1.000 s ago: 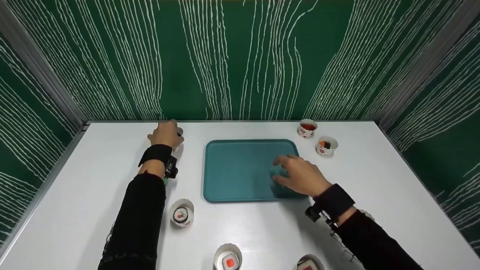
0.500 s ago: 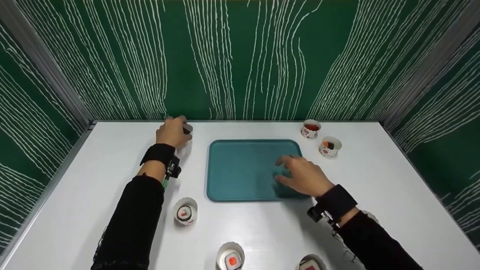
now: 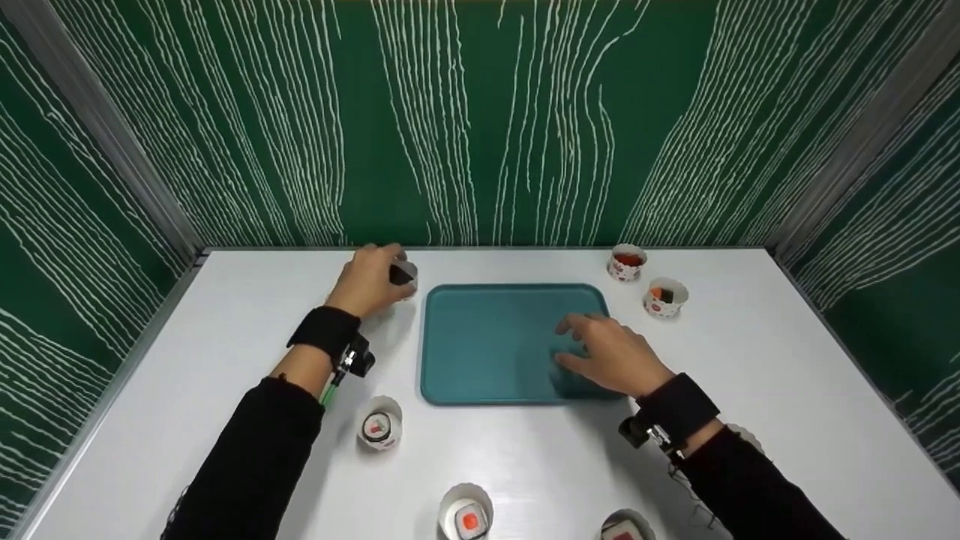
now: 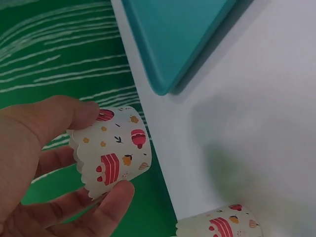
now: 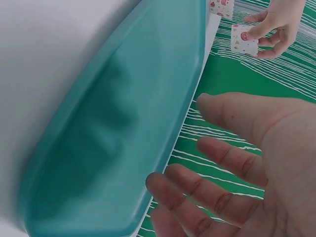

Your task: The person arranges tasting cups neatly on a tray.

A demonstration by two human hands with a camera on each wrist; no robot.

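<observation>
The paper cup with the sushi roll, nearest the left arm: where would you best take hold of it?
Pinch the paper cup by its side wall, coming from above. It stands upright and open-topped with free table around it. The left hand holds another cup that way, thumb opposite fingers.

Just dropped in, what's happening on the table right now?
A person's left hand holds a patterned paper cup off the white table, just left of the teal tray. The right hand hovers open over the tray's right part, holding nothing. The tray looks empty. Two cups stand beyond its far right corner, and more cups with sushi pieces stand on the near side.
</observation>
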